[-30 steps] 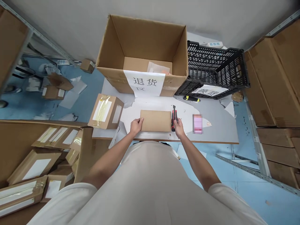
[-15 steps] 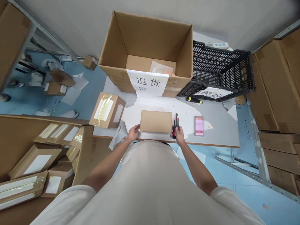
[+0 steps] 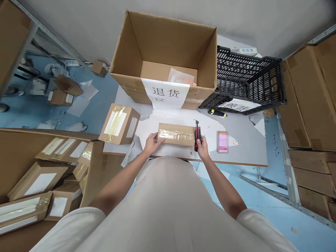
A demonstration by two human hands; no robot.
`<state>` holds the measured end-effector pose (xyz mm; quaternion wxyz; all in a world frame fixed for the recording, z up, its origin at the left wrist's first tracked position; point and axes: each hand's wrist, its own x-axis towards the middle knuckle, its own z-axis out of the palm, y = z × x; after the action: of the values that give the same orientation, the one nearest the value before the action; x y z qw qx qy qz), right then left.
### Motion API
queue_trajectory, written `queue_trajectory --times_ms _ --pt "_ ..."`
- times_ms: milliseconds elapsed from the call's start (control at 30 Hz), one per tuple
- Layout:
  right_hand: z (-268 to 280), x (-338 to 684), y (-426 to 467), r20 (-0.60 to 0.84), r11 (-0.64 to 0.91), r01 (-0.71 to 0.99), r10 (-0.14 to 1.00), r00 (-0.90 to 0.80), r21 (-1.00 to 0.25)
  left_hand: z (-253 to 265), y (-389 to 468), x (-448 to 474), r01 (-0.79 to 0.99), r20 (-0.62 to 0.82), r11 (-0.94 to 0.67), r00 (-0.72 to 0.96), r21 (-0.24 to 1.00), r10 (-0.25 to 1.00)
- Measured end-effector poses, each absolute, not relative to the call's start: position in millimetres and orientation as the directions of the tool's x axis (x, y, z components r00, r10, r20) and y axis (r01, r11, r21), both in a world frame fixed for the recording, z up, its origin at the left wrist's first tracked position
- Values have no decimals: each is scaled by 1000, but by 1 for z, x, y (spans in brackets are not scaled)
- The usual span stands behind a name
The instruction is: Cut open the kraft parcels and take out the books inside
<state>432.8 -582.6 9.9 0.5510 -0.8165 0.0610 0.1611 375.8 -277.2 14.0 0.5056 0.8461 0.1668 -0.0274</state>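
Has rolled the small carton (image 3: pixel 176 135) since half a second ago, showing its taped face at the near side of the desk (image 3: pixel 245 152).

Grasps its left end with left fingers (image 3: pixel 160 141); closes right fingers (image 3: pixel 203 140) around a red-and-black utility knife (image 3: pixel 196 135), blade pointing away, at the carton's right end. Faces a taped box (image 3: pixel 120 123) to the left and, farther back, a large open box (image 3: pixel 168 47) beside a black crate (image 3: pixel 265 84).

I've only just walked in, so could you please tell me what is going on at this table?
A person is handling a small carton at the table, its taped face showing. The left hand holds its left end, while the right hand grips a red-and-black box cutter beside its right end. Farther back stand a large open box and a black crate.
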Motion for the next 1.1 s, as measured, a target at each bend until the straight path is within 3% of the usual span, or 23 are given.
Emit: queue_trajectory --times_ms 167,267,333,433,467,533,600,667,833,1100 --pt "6 430 -579 -307 -442 -271 9 952 -855 5 -288 370 305 -186 -467 941 830 283" --pt "8 426 -579 -302 -459 -272 -8 953 -846 1 -294 363 214 -9 -584 943 783 334" --pt "14 426 -579 -284 -485 -257 -18 959 -836 -1 -297 361 22 125 -677 978 735 167" --pt "32 431 -575 -196 -580 -170 -17 980 -797 -4 -300 360 -269 190 -670 963 692 -190" --pt "41 435 -570 -154 -629 -102 30 988 -771 -5 -300 360 -309 194 -661 950 683 -244" --pt "60 445 -557 -113 -719 118 265 957 -685 -7 -299 360 -335 198 -664 941 668 -275" --pt "77 457 -538 -172 -723 403 578 798 -561 -8 -297 359 -345 202 -663 937 664 -285" --pt "87 469 -518 -281 -646 629 759 587 -433 -9 -296 358 -349 208 -657 936 668 -285" --pt "93 484 -487 -450 -517 828 806 384 -220 -9 -299 359 -341 208 -662 939 668 -274" --pt "108 475 -479 -496 -536 841 752 435 -74 -9 -301 359 -321 179 -704 946 633 -271"
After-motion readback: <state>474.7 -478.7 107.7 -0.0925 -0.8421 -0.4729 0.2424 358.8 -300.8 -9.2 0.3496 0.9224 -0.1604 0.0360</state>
